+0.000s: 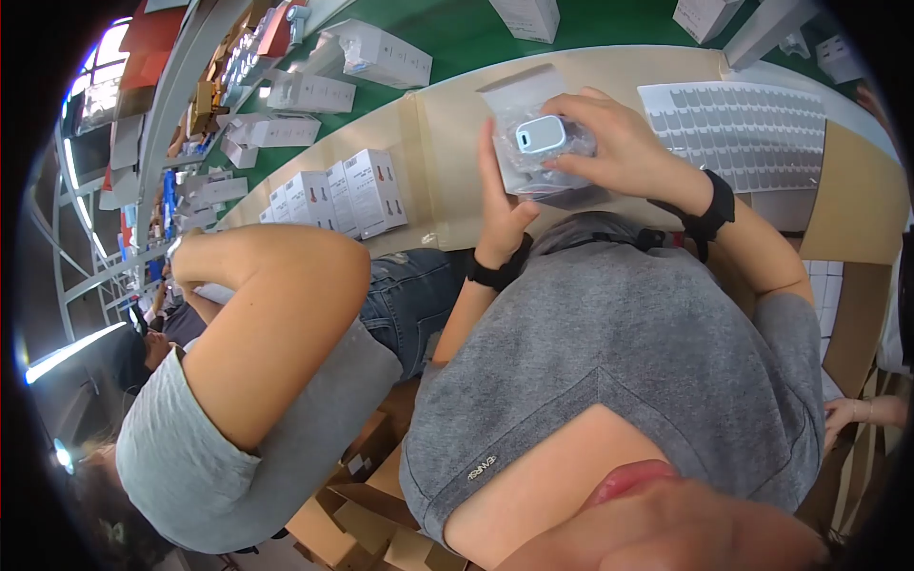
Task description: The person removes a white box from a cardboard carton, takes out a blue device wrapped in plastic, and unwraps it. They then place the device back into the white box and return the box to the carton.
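Note:
My left hand is closed around the near left side of an open white carton, its flap standing up at the far end. Over the carton's opening sits a small rounded device, white with a light-blue rim and a dark slot. Clear plastic wrap bunches around it. From the right, my right hand grips the device between thumb and fingers. Whether the device rests on the carton's contents or is held just above them, I cannot tell. The carton's inside is mostly hidden.
A row of closed white cartons stands on the bench to the left. A sheet of grey labels lies at the right. More white cartons sit on the green surface beyond. A co-worker's arm is close on my left.

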Action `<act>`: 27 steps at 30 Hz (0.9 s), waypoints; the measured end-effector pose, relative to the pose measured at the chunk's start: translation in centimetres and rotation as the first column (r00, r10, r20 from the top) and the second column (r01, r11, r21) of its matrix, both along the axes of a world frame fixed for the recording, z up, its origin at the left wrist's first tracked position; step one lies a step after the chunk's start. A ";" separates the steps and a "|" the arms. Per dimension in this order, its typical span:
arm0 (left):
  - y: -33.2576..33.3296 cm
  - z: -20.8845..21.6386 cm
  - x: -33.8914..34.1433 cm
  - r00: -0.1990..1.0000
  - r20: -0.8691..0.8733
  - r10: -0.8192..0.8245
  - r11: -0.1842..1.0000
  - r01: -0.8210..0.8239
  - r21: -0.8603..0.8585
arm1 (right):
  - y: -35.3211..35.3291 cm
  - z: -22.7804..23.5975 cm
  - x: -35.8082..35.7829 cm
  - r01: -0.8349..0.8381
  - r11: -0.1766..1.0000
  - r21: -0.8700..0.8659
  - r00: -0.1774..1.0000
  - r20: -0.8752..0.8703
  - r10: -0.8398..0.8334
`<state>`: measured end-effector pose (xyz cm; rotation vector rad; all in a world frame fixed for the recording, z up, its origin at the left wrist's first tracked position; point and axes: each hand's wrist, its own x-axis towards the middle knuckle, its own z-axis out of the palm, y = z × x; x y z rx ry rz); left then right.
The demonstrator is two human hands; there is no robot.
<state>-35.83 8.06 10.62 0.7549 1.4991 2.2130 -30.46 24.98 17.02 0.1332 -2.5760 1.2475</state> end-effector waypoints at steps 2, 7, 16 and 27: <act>0.1 -0.5 0.3 0.994 0.076 -0.083 0.994 0.077 0.074 | -0.7 0.7 0.1 -0.006 0.987 0.158 0.997 -0.074 0.018; 0.4 -0.3 -0.7 0.985 0.065 -0.163 0.936 0.175 -0.304 | 0.3 1.1 0.1 0.017 0.975 0.221 0.992 -0.124 0.011; 1.5 -1.1 -2.4 0.901 -0.255 -0.352 0.842 0.185 -0.507 | -2.0 4.4 0.7 -0.061 0.962 0.266 0.947 -0.289 0.139; 3.0 1.8 -3.2 0.993 -0.071 0.092 0.968 -0.106 -0.227 | 17.1 10.0 1.0 0.324 0.637 -0.699 0.878 -0.027 -0.477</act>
